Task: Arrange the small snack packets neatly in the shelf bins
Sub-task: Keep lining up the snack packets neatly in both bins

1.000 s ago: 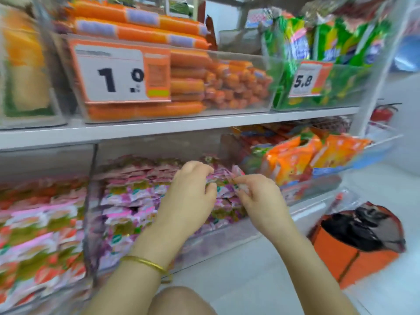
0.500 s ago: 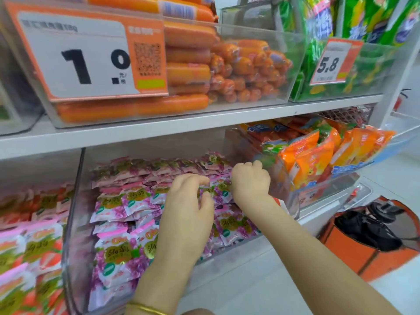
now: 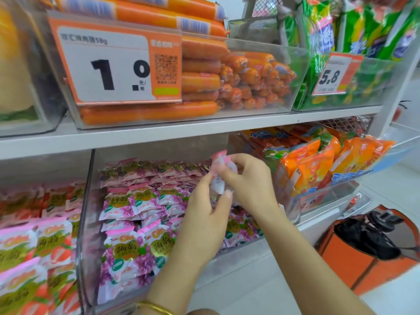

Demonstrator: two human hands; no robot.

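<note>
A clear shelf bin [image 3: 87,223] on the lower shelf holds several small purple-and-pink snack packets [image 3: 127,248] in rough rows. Above its right part, my right hand [image 3: 250,180] and my left hand [image 3: 204,214] together pinch one small pink-and-white packet [image 3: 219,176], lifted off the pile and blurred by motion. My left wrist wears a gold bangle. Both hands hide the packets under them at the bin's right side.
Left bin holds pink-and-red packets [image 3: 34,246]. Right bin holds orange bags [image 3: 318,164]. The upper shelf [image 3: 181,130] carries bins of orange sausages [image 3: 204,83] with a 1.0 price tag and green bags [image 3: 341,42] tagged 5.8. An orange-and-black bag [image 3: 375,242] sits on the floor at right.
Both hands rose from the pile, where they were pressing among the packets, and now hold one pink packet between them above the bin. The camera has moved closer to the shelf.
</note>
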